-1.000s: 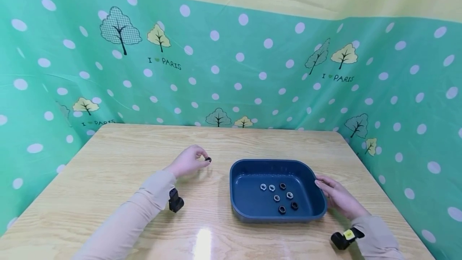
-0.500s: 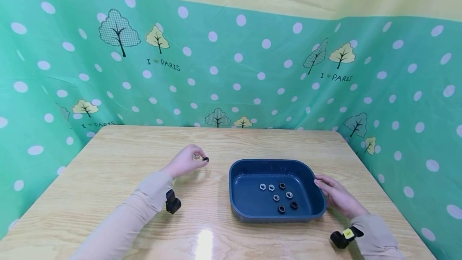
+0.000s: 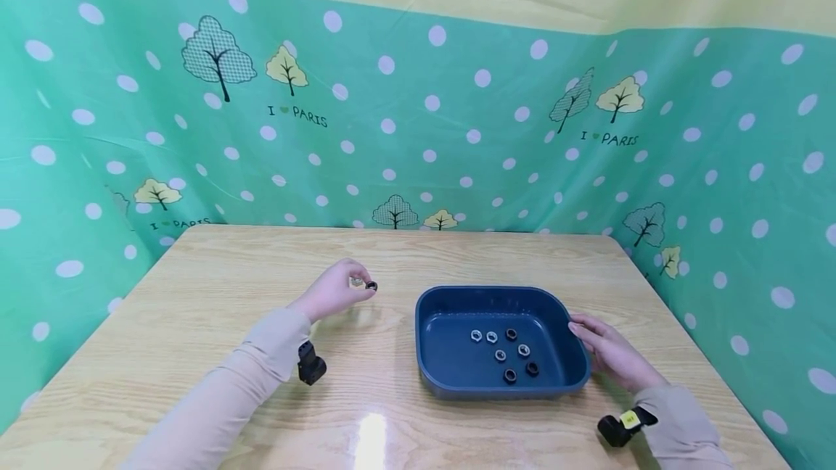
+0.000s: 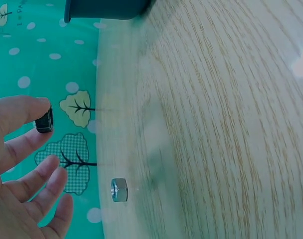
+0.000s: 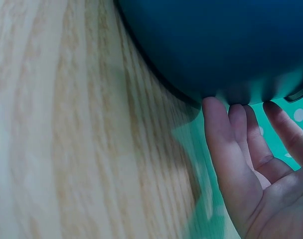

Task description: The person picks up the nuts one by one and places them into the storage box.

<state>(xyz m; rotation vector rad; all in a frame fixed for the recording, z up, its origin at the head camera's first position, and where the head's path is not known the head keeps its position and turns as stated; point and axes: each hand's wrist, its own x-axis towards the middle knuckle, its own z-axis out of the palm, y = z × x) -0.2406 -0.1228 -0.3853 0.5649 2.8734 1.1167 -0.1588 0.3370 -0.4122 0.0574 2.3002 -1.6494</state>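
Note:
My left hand [image 3: 334,289] pinches a black hex nut [image 4: 45,121] between thumb and index finger, above the table. In the left wrist view the other fingers are spread and slightly bent. A silver hex nut [image 4: 119,189] lies on the table close by; the head view shows this silver nut [image 3: 356,281] just behind the fingers. At the right end of a dark blue rectangular bin [image 3: 503,392], my right hand [image 3: 614,354] holds the rim, thumb over the edge and fingers against the outer wall. Several silver nuts [image 3: 500,355] and black nuts [image 3: 510,376] lie flat on the bin's floor.
The light wood table [image 3: 261,252] reaches back to a green dotted curtain [image 3: 366,107], which also hangs along both sides. Bare wood lies between the left hand and the bin. Black wrist cameras sit on both sleeves.
The left hand has shifted slightly left with the black nut, and the silver nut behind its fingers has come into sight. The right hand and bin stay put.

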